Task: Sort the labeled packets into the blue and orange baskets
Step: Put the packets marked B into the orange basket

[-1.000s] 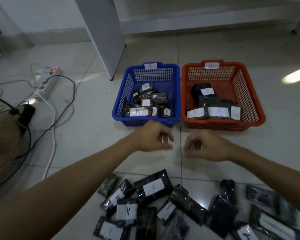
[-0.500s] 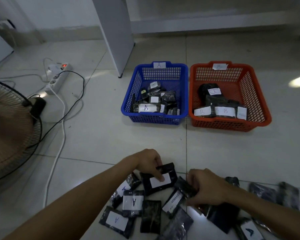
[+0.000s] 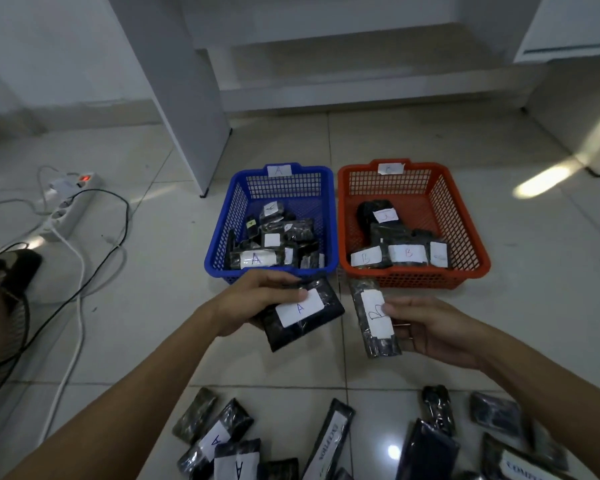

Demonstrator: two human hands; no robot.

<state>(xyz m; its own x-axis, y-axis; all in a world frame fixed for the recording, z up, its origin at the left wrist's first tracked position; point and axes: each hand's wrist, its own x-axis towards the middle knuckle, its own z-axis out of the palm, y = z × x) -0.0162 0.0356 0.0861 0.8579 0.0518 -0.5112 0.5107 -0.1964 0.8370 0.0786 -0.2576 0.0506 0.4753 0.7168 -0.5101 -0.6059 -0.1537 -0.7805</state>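
Observation:
My left hand (image 3: pixel 253 303) grips a black packet labeled A (image 3: pixel 303 315) just in front of the blue basket (image 3: pixel 222 233), which is tagged A and holds several A packets. My right hand (image 3: pixel 430 327) holds a narrow black packet labeled B (image 3: pixel 374 317) upright, just in front of the orange basket (image 3: pixel 465 220), tagged B, with several B packets inside. Both held packets hover above the tiled floor. A pile of black packets (image 3: pixel 326 441) lies on the floor near me, some showing A labels.
A white power strip (image 3: pixel 68 206) with a lit red switch and trailing cables lies at left. A fan (image 3: pixel 0 306) stands at the far left edge. A white furniture panel (image 3: pixel 187 98) rises behind the blue basket.
Both hands have lifted from the floor pile, each with a packet, and moved forward toward the baskets. The camera view has tilted up.

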